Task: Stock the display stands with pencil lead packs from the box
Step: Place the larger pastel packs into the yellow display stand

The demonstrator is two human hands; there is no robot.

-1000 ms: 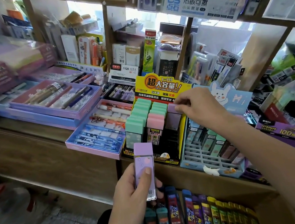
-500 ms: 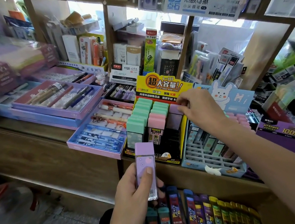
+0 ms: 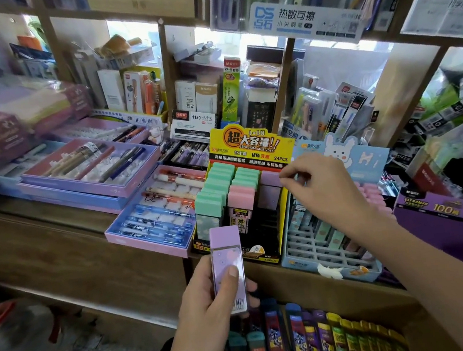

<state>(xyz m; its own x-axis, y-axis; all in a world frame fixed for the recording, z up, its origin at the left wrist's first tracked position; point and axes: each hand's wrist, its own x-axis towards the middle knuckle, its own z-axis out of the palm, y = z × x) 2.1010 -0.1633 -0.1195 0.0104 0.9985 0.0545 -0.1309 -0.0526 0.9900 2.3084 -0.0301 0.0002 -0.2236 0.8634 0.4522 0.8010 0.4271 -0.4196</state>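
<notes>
On the counter, the yellow display stand (image 3: 249, 144) carries two columns of green and pink packs, and the step in hand is seating a purple pack (image 3: 270, 178) at the back of its right column. The right hand (image 3: 323, 186) is over that column with curled fingers, and thumb and forefinger appear to pinch the right edge of the pack's cap, though the contact is too small to confirm. The left hand (image 3: 208, 303) grips a second purple pack (image 3: 225, 253) upright below the stand, thumb pressed flat on its printed face. More packs (image 3: 337, 334) stand in the box below the counter. To do this step well, press the seated pack straight down until its cap sits level with the green and pink caps beside it. Keep it square to the slot so that it does not lean on the pink column. Release only once it stands unaided. Then pass the held pack to the right hand and load the next slot forward, filling from back to front with the printed face outward. Against the earlier frames, little differs. The right hand remains at the same cap, with its fingertips now nearer the cap's right edge. The left hand keeps the same pack in the same upright pose. Only the view shifts slightly.
</notes>
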